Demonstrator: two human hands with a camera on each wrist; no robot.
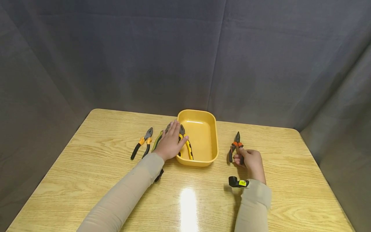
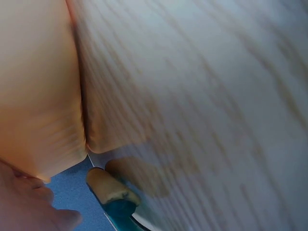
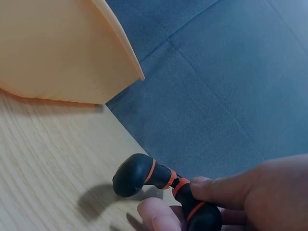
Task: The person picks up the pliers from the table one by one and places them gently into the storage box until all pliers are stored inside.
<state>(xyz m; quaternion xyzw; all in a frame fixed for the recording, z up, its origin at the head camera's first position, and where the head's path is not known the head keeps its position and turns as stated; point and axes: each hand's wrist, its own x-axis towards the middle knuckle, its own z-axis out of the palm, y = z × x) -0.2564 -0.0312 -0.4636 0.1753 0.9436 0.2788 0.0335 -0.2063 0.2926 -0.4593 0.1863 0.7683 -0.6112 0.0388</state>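
My right hand point(image 1: 251, 161) pinches one handle of long-nose pliers point(image 1: 237, 138) with black and orange grips. In the right wrist view, thumb and fingers close on that handle, while the pliers' other handle point(image 3: 134, 175) spreads free above the wood. Across the left rim of a yellow tray point(image 1: 204, 138) lies my left hand point(image 1: 171, 143), its fingers extended. Inside the tray, yellow-and-black pliers point(image 1: 189, 149) lean along the left side, partly hidden by that hand. Pliers with green-yellow handles point(image 1: 157, 140) lie just outside the tray, mostly covered by the same hand.
Farther left on the wooden table point(image 1: 278, 199) lie pliers with orange and black handles point(image 1: 142, 141). A grey curtain point(image 1: 162, 64) hangs behind the table's far edge. Black wrist cameras, such as the right one point(image 1: 233, 181), stick out beside the sleeves.
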